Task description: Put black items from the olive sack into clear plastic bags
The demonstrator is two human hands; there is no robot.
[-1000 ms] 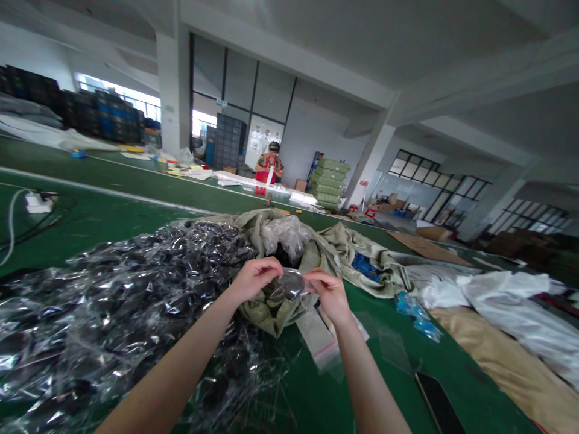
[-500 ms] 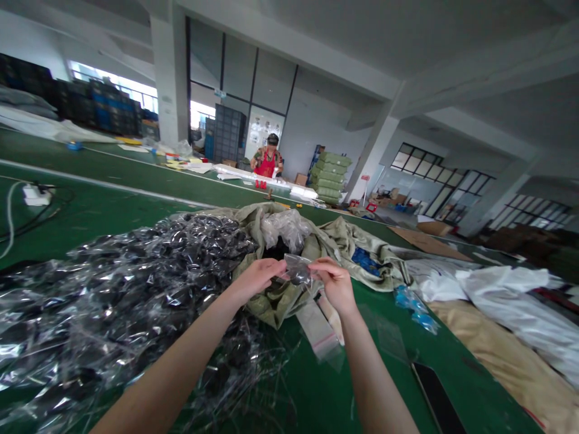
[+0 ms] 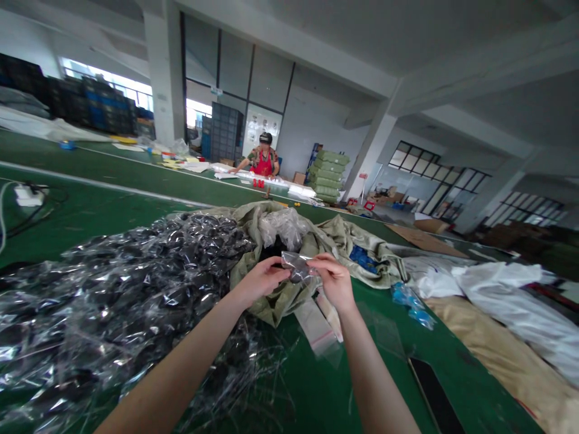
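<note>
Between my two hands is a small clear plastic bag (image 3: 299, 269) with something dark inside. My left hand (image 3: 265, 278) pinches its left edge, and the fingers of my right hand (image 3: 333, 278) close on its right side. Just behind it lies an olive-green sack (image 3: 280, 304), its mouth folded down, with crumpled clear plastic (image 3: 283, 228) at the opening. To the left spreads a large pile of dark items in clear bags (image 3: 149, 283); I cannot make out what the items are. A stack of flat clear bags (image 3: 314, 328) rests on the table below my hands.
A phone (image 3: 433, 392) lies at the right on the green table (image 3: 316, 398). Blue items in clear plastic (image 3: 412, 306) sit near white sacks (image 3: 502, 289). Another olive sack (image 3: 362, 244) lies beyond my right hand. Across the tables stands a person in a red apron (image 3: 265, 163).
The bag between my hands now sits slightly tilted, and my left fingers have shifted lower on it. Across the room, the person has stretched one arm out along the table.
</note>
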